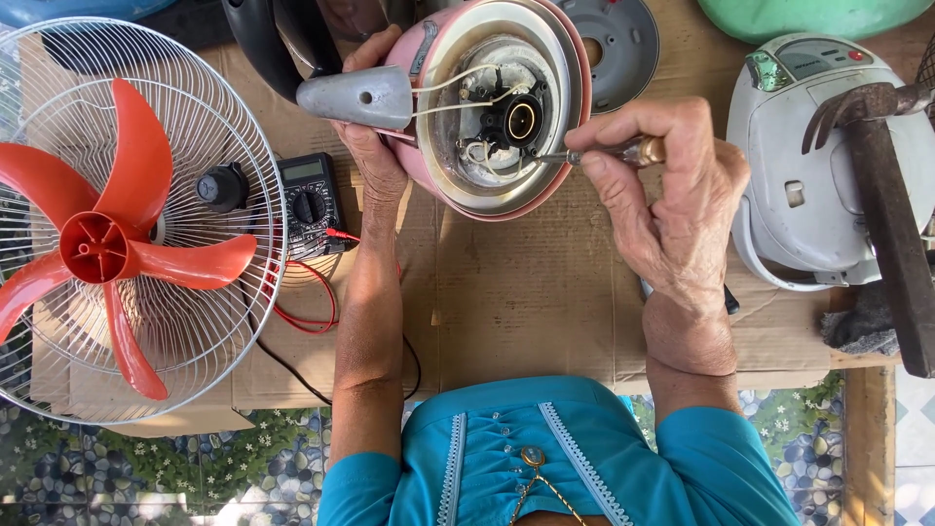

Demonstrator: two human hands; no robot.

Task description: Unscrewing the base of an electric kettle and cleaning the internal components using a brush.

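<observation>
My left hand [375, 146] grips a pink electric kettle [492, 107] turned on its side, so its open underside faces me. Inside the base I see white wires, a metal plate and a black round connector [520, 120]. A grey plastic handle piece [355, 97] sticks out from the kettle next to my left fingers. My right hand [667, 195] holds a screwdriver [609, 153], its tip reaching into the kettle's base just right of the connector.
A fan with red blades in a white wire cage [127, 234] lies at left. A black multimeter [310, 203] with red and black leads sits beside it. A grey round base plate [616, 44] lies behind the kettle. At right are a white appliance [818, 166] and a rusty hammer [881, 209]. Cardboard [536, 292] covers the table.
</observation>
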